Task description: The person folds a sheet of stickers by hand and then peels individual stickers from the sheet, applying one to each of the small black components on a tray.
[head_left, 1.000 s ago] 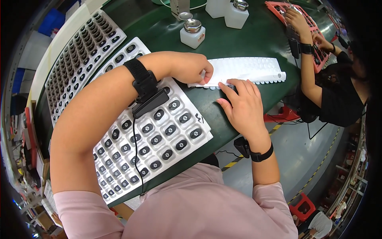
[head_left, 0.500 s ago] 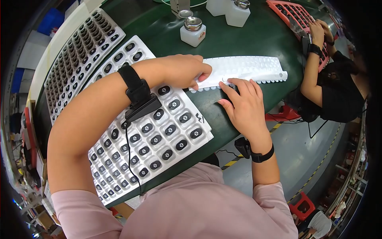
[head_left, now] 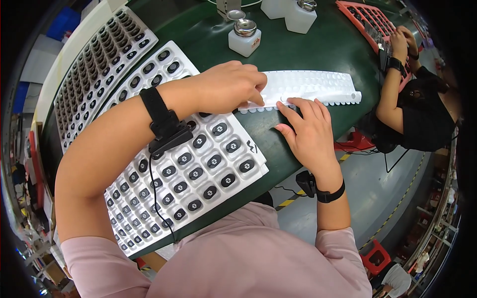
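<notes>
A white sheet of clear round stickers (head_left: 318, 82), with scalloped discs along its near edge, lies on the green table. My right hand (head_left: 310, 131) rests with fingers apart, its fingertips on the near edge of this sheet. At the sheet's left end is my left hand (head_left: 233, 85), fingers curled and index fingertip bent down onto the strip. Whatever its thumb and finger may pinch is hidden. Under my left forearm spreads a white moulded tray (head_left: 203, 186) with rows of black oval parts, each bearing a pale mark.
A second tray of dark oval parts (head_left: 107, 64) lies at the far left. White dispenser bottles with metal tops (head_left: 244, 42) stand toward the back. On the right, another person's hands (head_left: 400, 42) work at a red tray (head_left: 365, 22). A cable hangs from my left wrist strap.
My left hand has moved slightly up and right, its index fingertip now pressing down on the sheet. My right hand stays in place on the sheet.
</notes>
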